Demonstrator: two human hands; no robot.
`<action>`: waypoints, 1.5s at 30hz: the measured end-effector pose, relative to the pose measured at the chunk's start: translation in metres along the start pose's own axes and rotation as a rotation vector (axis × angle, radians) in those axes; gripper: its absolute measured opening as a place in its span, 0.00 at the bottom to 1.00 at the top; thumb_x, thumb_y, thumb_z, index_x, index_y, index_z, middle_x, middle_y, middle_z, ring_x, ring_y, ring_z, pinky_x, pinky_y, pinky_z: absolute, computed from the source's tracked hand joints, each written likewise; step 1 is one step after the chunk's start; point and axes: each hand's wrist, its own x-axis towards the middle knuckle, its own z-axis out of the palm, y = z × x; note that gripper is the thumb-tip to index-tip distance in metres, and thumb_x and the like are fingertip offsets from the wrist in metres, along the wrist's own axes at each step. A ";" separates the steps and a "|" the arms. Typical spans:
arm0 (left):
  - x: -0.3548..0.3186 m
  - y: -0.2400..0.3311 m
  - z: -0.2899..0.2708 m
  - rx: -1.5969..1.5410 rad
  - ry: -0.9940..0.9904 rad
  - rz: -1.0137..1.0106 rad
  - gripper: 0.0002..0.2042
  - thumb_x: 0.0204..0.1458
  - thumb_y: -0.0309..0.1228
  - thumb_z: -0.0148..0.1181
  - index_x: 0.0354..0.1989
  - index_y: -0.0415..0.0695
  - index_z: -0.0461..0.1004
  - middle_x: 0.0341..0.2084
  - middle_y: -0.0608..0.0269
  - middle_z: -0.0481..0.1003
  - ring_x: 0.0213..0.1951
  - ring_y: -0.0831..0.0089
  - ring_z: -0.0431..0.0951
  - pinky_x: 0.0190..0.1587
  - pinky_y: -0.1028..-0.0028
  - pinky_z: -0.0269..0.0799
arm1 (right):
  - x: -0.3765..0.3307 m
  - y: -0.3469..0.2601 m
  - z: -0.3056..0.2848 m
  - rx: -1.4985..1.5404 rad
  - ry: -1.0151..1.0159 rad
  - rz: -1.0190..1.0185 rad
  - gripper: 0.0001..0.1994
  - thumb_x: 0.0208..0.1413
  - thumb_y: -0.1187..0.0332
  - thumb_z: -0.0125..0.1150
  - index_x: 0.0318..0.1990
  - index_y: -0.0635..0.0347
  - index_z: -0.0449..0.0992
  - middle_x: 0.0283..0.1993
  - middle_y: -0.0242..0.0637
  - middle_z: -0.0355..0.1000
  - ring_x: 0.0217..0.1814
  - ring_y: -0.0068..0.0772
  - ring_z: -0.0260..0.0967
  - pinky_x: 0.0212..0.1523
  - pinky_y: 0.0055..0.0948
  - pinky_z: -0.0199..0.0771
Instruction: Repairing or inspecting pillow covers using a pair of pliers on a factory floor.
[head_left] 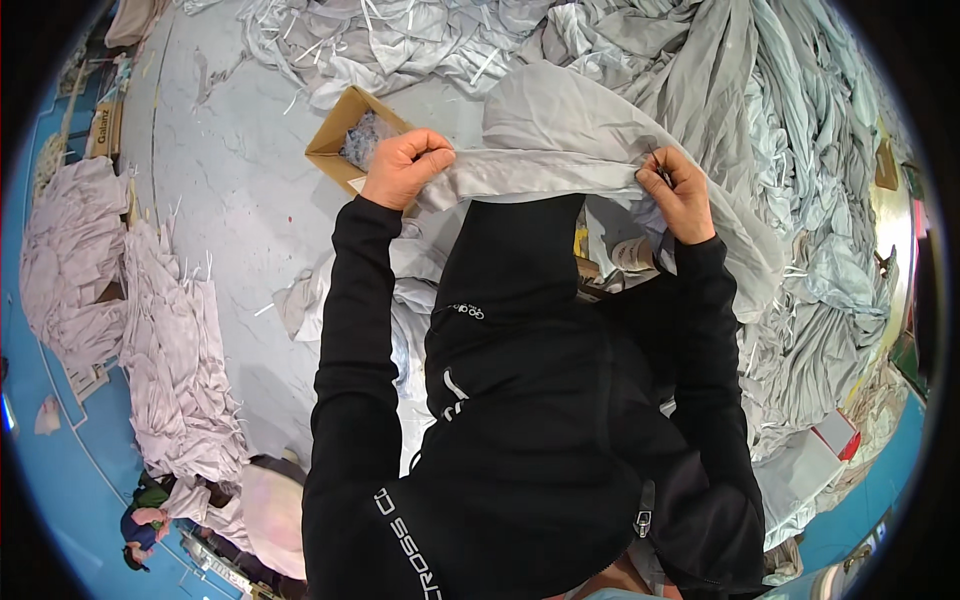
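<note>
On the far left I see the blue floor, with a person small at the lower corner. Next to it I have a heap of pale cloth, then more gathered fabric lying along the near left side of the grey table. Further right, an open cardboard box stands on the table, with a fluffy bluish-grey bundle inside.

Just beside that box I find the left hand, its thumb and fingers pinching one end of a folded band of grey cloth. The cloth stretches across in front of the black jacket, its band running between both hands and a broad rounded part spread behind it on the far side. Below the band's right portion I make out a pale round container, partly covered.

The right hand grips the band's other end between thumb and fingers; something dark shows by its fingertips, too small for me to identify. Past it, a large rumpled pile fills the right side.
</note>
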 end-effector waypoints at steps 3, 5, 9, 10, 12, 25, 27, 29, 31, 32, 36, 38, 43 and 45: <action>-0.002 0.002 0.002 -0.070 -0.003 0.004 0.04 0.53 0.27 0.61 0.33 0.38 0.76 0.27 0.76 0.72 0.30 0.87 0.67 0.34 0.84 0.63 | 0.003 0.011 -0.003 0.002 0.014 0.018 0.07 0.55 0.73 0.60 0.30 0.62 0.68 0.27 0.22 0.61 0.30 0.15 0.55 0.33 0.17 0.56; -0.005 0.006 0.001 -0.077 0.010 -0.015 0.04 0.54 0.26 0.60 0.34 0.38 0.76 0.27 0.75 0.72 0.31 0.87 0.67 0.35 0.84 0.63 | 0.005 0.013 -0.006 -0.019 0.023 0.008 0.07 0.55 0.73 0.60 0.30 0.62 0.68 0.27 0.22 0.61 0.30 0.15 0.55 0.34 0.17 0.57; -0.003 0.001 0.002 -0.096 0.034 -0.024 0.04 0.55 0.26 0.60 0.35 0.38 0.76 0.28 0.75 0.73 0.31 0.87 0.68 0.36 0.84 0.63 | 0.003 0.023 -0.013 -0.032 0.039 0.005 0.06 0.55 0.74 0.60 0.30 0.62 0.68 0.28 0.23 0.62 0.31 0.15 0.55 0.35 0.17 0.57; -0.002 0.000 0.006 -0.135 0.046 -0.022 0.05 0.54 0.27 0.61 0.35 0.38 0.77 0.27 0.75 0.73 0.30 0.87 0.68 0.34 0.85 0.63 | 0.002 0.026 -0.014 -0.048 0.053 0.004 0.06 0.55 0.74 0.59 0.30 0.62 0.68 0.28 0.23 0.62 0.32 0.15 0.55 0.35 0.17 0.57; -0.001 -0.001 0.009 -0.170 0.063 -0.026 0.06 0.54 0.28 0.61 0.35 0.38 0.77 0.26 0.75 0.73 0.28 0.88 0.68 0.32 0.85 0.63 | 0.001 0.030 -0.015 -0.022 0.054 0.003 0.06 0.56 0.75 0.59 0.31 0.62 0.68 0.28 0.22 0.62 0.32 0.14 0.55 0.35 0.16 0.57; -0.034 0.029 0.058 0.330 0.525 0.326 0.16 0.43 0.22 0.66 0.44 0.42 0.78 0.42 0.57 0.71 0.42 0.64 0.72 0.46 0.70 0.68 | -0.009 0.051 -0.036 -0.087 0.185 0.048 0.06 0.54 0.74 0.62 0.31 0.63 0.70 0.26 0.22 0.64 0.30 0.13 0.56 0.32 0.16 0.58; -0.034 0.033 0.073 0.284 0.499 0.320 0.16 0.43 0.22 0.66 0.44 0.41 0.78 0.41 0.58 0.71 0.40 0.66 0.72 0.44 0.72 0.69 | -0.012 0.047 -0.039 -0.062 0.155 0.074 0.03 0.57 0.75 0.58 0.33 0.62 0.70 0.30 0.21 0.64 0.32 0.12 0.57 0.35 0.14 0.57; -0.026 0.037 0.083 0.203 0.474 0.337 0.16 0.43 0.22 0.67 0.43 0.39 0.77 0.38 0.60 0.73 0.33 0.71 0.73 0.36 0.76 0.70 | -0.017 0.046 -0.044 -0.075 0.154 0.073 0.03 0.57 0.75 0.58 0.34 0.63 0.70 0.30 0.21 0.64 0.32 0.12 0.57 0.35 0.14 0.57; -0.017 0.043 0.086 0.195 0.478 0.306 0.15 0.43 0.22 0.67 0.42 0.39 0.77 0.36 0.60 0.73 0.31 0.73 0.74 0.33 0.77 0.70 | -0.023 0.047 -0.050 -0.098 0.169 0.081 0.03 0.57 0.76 0.58 0.34 0.63 0.70 0.30 0.22 0.64 0.32 0.12 0.57 0.35 0.14 0.58; -0.013 0.046 0.087 0.191 0.476 0.272 0.15 0.43 0.23 0.67 0.42 0.38 0.78 0.35 0.59 0.74 0.28 0.74 0.74 0.30 0.77 0.70 | -0.027 0.047 -0.053 -0.103 0.170 0.076 0.03 0.57 0.76 0.58 0.34 0.63 0.70 0.30 0.22 0.64 0.32 0.12 0.57 0.35 0.14 0.58; 0.003 0.042 0.089 0.136 0.431 0.266 0.13 0.42 0.24 0.68 0.38 0.37 0.79 0.31 0.59 0.74 0.23 0.76 0.73 0.27 0.77 0.69 | -0.039 0.043 -0.060 -0.066 0.215 0.096 0.03 0.57 0.76 0.57 0.33 0.63 0.70 0.29 0.22 0.64 0.32 0.13 0.57 0.35 0.14 0.58; 0.006 0.046 0.089 0.151 0.379 0.163 0.11 0.43 0.23 0.68 0.37 0.37 0.80 0.29 0.61 0.76 0.25 0.76 0.74 0.31 0.78 0.70 | -0.042 0.047 -0.058 -0.117 0.227 0.117 0.03 0.57 0.76 0.58 0.33 0.63 0.70 0.29 0.22 0.64 0.32 0.13 0.57 0.35 0.14 0.58; 0.010 0.034 0.101 0.167 0.482 0.202 0.05 0.45 0.21 0.66 0.30 0.36 0.78 0.24 0.62 0.75 0.24 0.78 0.74 0.29 0.78 0.70 | -0.041 0.050 -0.049 -0.238 0.231 0.111 0.05 0.53 0.74 0.61 0.31 0.63 0.70 0.22 0.26 0.65 0.26 0.15 0.57 0.28 0.19 0.59; 0.005 0.029 0.103 0.179 0.525 0.220 0.03 0.47 0.21 0.64 0.29 0.35 0.77 0.23 0.62 0.75 0.24 0.79 0.74 0.28 0.79 0.69 | -0.041 0.048 -0.048 -0.246 0.218 0.117 0.05 0.53 0.74 0.61 0.31 0.63 0.70 0.22 0.26 0.65 0.26 0.15 0.57 0.28 0.19 0.59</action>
